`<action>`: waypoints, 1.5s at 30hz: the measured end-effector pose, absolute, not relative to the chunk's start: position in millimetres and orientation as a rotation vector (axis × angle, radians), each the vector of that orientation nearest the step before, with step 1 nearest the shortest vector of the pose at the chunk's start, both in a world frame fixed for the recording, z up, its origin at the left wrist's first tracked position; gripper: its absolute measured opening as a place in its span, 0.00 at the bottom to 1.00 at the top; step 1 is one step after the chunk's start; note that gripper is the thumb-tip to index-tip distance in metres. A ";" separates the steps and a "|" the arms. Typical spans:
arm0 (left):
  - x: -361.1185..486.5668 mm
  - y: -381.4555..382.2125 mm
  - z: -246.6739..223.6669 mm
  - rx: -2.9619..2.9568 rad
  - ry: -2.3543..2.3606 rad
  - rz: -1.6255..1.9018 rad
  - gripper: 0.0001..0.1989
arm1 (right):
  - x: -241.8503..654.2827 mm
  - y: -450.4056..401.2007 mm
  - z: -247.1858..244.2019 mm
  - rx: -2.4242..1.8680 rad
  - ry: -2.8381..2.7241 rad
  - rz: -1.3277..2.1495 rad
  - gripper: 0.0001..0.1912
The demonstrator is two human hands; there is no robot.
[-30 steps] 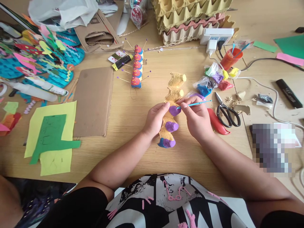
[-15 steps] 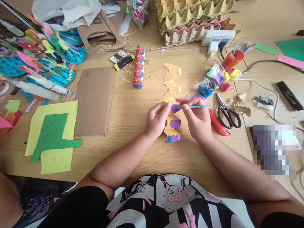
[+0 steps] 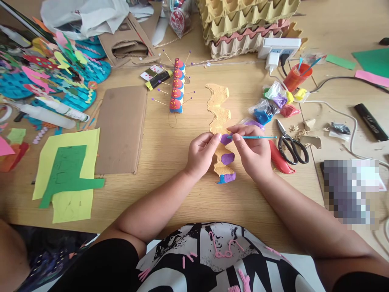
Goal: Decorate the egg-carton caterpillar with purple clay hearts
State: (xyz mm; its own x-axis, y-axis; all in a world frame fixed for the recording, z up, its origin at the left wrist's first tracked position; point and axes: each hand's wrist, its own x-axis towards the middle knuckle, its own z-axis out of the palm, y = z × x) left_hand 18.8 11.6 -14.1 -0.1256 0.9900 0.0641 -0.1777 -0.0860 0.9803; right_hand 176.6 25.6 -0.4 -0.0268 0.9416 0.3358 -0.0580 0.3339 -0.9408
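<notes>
A yellow egg-carton strip (image 3: 219, 106) lies lengthwise before me, with purple clay (image 3: 227, 158) on its nearer bumps and a blue clay patch (image 3: 221, 179) at the near end. My left hand (image 3: 203, 154) pinches the strip's edge near its middle, thumb on top. In my right hand (image 3: 252, 152) is a thin blue clay tool (image 3: 258, 137), held between thumb and fingers. Its tip touches or nearly touches the purple clay by my left thumb. Beyond stands a finished-looking red and blue caterpillar (image 3: 177, 87) with purple-tipped sticks on both sides.
Right of my hands lie black-handled scissors (image 3: 293, 146), a red-handled tool (image 3: 282, 159), bagged clay (image 3: 263, 115) and an orange cup (image 3: 298, 77). Egg trays (image 3: 246, 24) are stacked at the back. Cardboard (image 3: 120, 129) and green and yellow paper (image 3: 68, 174) lie left, near another person's arm (image 3: 12, 259).
The strip has turned slightly: its near end has swung right and its far end a little left. Both hands have shifted slightly right, keeping their holds.
</notes>
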 end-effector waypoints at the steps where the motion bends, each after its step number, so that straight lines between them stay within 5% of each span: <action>1: 19.2 12.0 -15.3 1.040 1.115 1.429 0.26 | 176.7 25.3 -0.9 -0.892 -1.357 0.994 0.16; 45: 17.4 7.3 -3.3 1.192 1.100 1.362 0.30 | 178.3 25.5 -6.8 -0.944 -1.432 0.906 0.15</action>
State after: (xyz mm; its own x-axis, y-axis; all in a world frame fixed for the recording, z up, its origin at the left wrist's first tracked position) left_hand 17.4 7.3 -3.3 -0.0385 0.9936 0.1066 -0.1043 -0.1101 0.9884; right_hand 178.3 25.5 -6.8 -0.0387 0.9244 0.3794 0.0530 0.3811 -0.9230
